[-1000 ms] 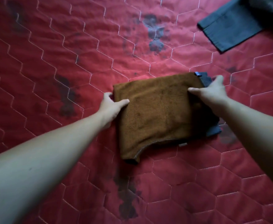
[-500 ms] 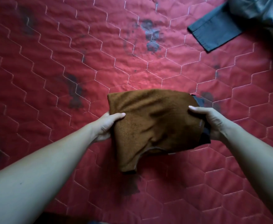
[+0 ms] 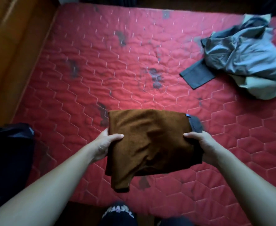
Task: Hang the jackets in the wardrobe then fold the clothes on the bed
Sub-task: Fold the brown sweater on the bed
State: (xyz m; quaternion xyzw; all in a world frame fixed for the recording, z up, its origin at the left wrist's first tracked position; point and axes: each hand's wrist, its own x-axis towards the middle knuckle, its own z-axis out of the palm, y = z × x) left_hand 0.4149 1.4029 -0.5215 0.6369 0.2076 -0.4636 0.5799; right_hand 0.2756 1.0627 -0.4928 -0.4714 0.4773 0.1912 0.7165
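Thumbs of left hand point(image 3: 106, 144) and right hand point(image 3: 201, 147) pinch the folded brown garment point(image 3: 150, 141) at its sides; below the grip a loose corner sags, so folds could spill.

Two hands are showing in the lower middle of the frame, the left hand point(image 3: 107, 144) and the right hand point(image 3: 199, 144), and between them two folded garments are being held stacked: one brown garment point(image 3: 150, 141) on top and one black garment point(image 3: 196, 125) peeping out at its upper right corner. In the upper right three loose clothes are lying in one heap: one grey-blue garment point(image 3: 241, 53), one dark grey piece point(image 3: 197, 75) and one pale garment point(image 3: 261, 88). One red mattress point(image 3: 101, 62) is filling the middle, one wooden panel point(image 3: 11, 46) is running down the upper left, and one dark bundle point(image 3: 8, 152) is sitting at the left edge.
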